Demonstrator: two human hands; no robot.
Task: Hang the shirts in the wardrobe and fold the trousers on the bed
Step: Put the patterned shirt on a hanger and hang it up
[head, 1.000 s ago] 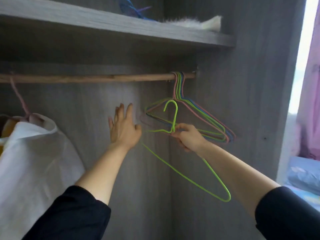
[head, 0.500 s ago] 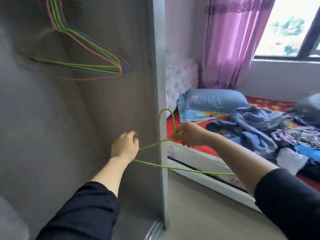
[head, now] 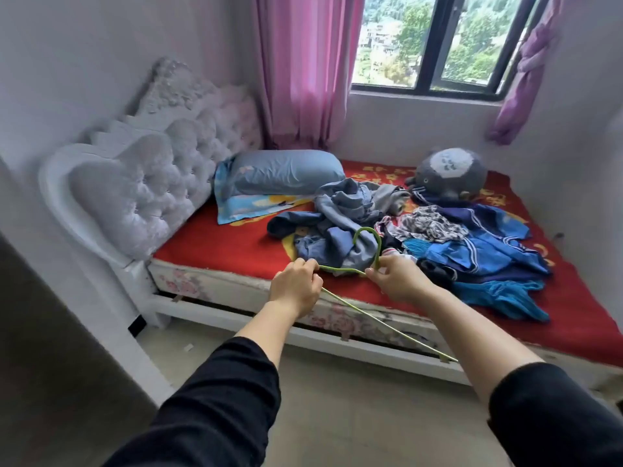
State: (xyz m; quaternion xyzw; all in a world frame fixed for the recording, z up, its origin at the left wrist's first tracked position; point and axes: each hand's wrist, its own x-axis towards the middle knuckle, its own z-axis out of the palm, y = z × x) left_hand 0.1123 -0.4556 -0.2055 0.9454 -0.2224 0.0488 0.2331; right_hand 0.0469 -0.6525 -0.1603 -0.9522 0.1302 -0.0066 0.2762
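Head view: we look down past both forearms, in black sleeves [head: 219,399], at a bed [head: 219,251] with a red cover.
Left hand [head: 295,286]: we see its fingers curled round one shoulder end of the green hanger [head: 387,323], knuckles up, just in front of the mattress edge.
Right hand [head: 397,279]: we see thumb and fingers pinching the hanger at the base of its hook, over the near edge of the bed.
Hanger: thin wire held in the air between the two hands. The hook stands upright above the right hand, and the bottom bar slants down to the right under the right forearm.
Heap of clothes [head: 337,230]: grey-blue pieces lie crumpled on the bed just behind the hook. Bright blue striped sportswear [head: 472,251] and a patterned piece lie touching them on the right. We cannot tell shirts from trousers in the heap.
Pillow [head: 283,173]: blue, at the head of the bed, beside the white tufted headboard [head: 151,183].
Plush toy [head: 448,171]: grey and round, at the far side of the bed under the window [head: 438,38].
Curtain [head: 303,69]: pink, hanging in the corner behind the pillow.
Floor [head: 337,416]: pale, between us and the bed frame.
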